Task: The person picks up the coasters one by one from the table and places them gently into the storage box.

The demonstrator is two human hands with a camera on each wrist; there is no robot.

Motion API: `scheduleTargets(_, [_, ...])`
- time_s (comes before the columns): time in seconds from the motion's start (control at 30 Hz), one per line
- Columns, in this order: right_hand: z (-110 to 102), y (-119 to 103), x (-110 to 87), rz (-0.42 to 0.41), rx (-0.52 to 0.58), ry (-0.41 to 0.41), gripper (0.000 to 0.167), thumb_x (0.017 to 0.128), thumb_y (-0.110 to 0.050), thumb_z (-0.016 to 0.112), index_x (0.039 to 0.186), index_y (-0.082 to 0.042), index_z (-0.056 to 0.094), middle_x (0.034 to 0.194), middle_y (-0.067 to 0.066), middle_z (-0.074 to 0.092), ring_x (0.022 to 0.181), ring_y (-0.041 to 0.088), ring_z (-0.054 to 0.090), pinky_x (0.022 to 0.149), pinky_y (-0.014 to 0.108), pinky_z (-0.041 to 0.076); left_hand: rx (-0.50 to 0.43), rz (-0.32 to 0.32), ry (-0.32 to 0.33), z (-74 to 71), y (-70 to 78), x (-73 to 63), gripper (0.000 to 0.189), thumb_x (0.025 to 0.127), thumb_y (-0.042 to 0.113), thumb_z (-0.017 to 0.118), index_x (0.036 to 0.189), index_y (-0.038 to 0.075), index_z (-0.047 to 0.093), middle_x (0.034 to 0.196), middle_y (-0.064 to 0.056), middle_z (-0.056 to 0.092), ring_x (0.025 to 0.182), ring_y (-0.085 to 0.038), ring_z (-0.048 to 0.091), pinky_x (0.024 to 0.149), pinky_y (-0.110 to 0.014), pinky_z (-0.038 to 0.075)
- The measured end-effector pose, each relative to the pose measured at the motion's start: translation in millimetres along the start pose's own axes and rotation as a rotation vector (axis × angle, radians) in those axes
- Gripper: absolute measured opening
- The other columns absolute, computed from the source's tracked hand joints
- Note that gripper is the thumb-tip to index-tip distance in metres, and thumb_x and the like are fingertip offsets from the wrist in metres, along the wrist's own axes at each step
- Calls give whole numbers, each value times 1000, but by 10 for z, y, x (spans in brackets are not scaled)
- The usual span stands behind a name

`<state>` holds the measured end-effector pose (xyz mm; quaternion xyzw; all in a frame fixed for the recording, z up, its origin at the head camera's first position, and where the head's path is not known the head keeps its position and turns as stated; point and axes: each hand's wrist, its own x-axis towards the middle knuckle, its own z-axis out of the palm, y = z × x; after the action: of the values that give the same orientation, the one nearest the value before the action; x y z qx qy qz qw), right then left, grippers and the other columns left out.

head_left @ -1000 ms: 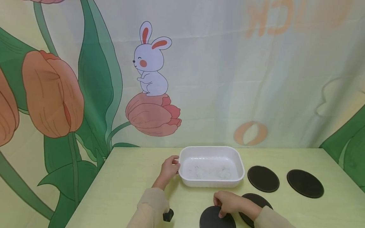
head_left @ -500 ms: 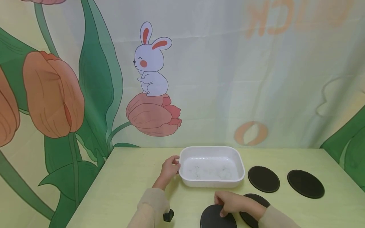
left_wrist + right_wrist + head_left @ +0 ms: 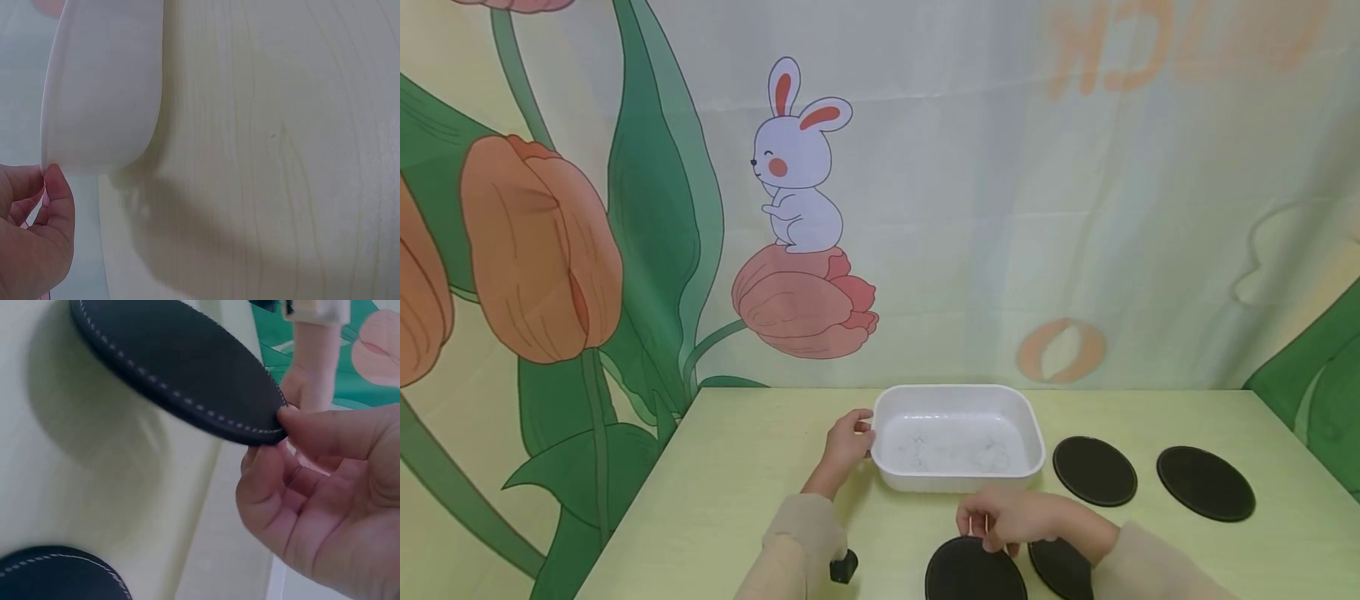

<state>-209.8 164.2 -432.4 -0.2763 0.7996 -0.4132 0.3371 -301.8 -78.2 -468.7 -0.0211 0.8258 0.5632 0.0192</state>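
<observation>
My left hand (image 3: 845, 446) pinches the left end of a white rectangular baking dish (image 3: 958, 482), which stands at the back of the table; the left wrist view shows thumb and finger on the dish's edge (image 3: 103, 87). With my right hand (image 3: 1015, 512) I pinch the edge of a round black coaster (image 3: 973, 575) near the table's front. In the right wrist view this coaster (image 3: 175, 362), bordered by white stitching, is tilted and raised off the table, its shadow below. Faint whitish marks show on the dish's floor.
Beside my right forearm lies another black coaster (image 3: 1062, 567), partly hidden by the arm. Two more, a middle coaster (image 3: 1094, 471) and a far-right coaster (image 3: 1206, 483), lie right of the dish. A printed curtain (image 3: 940, 208) hangs behind the pale table (image 3: 715, 492).
My right hand has risen slightly and shifted to the right, lifting the coaster's far edge from the table. My left hand and the dish have stayed put.
</observation>
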Motion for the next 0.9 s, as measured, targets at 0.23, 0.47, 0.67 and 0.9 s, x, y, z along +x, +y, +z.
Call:
scheduleTargets(0.23, [-247, -28, 35, -86, 179, 10, 21, 76, 7, 51, 95, 2, 52, 77, 1, 45, 58, 10, 45, 46, 19, 44, 12, -2, -5, -9, -19, 25, 35, 83, -3, 51, 118, -2, 51, 92, -14, 53, 71, -14, 51, 56, -20, 52])
scheduleTargets(0.47, [-479, 17, 101, -120, 373, 139, 20, 77, 4, 53, 96, 1, 49, 79, -1, 44, 62, 10, 45, 52, 22, 44, 25, 18, -9, -8, -46, 43, 34, 82, -2, 52, 117, -2, 52, 92, -14, 53, 69, -14, 52, 55, -21, 52])
scheduleTargets(0.67, [-575, 90, 212, -98, 504, 315, 19, 79, 5, 51, 95, -6, 49, 81, -1, 49, 67, 11, 50, 58, 26, 48, 23, 49, -5, -25, -46, 32, 33, 82, -2, 52, 115, -2, 53, 90, -13, 54, 68, -13, 51, 54, -22, 52])
scheduleTargets(0.9, [-634, 235, 373, -78, 641, 483, 18, 83, 2, 50, 100, -5, 48, 81, -2, 49, 67, 10, 51, 58, 22, 49, 10, 36, -2, -13, -63, 43, 32, 81, -3, 52, 114, -3, 53, 87, -11, 53, 65, -12, 52, 54, -21, 52])
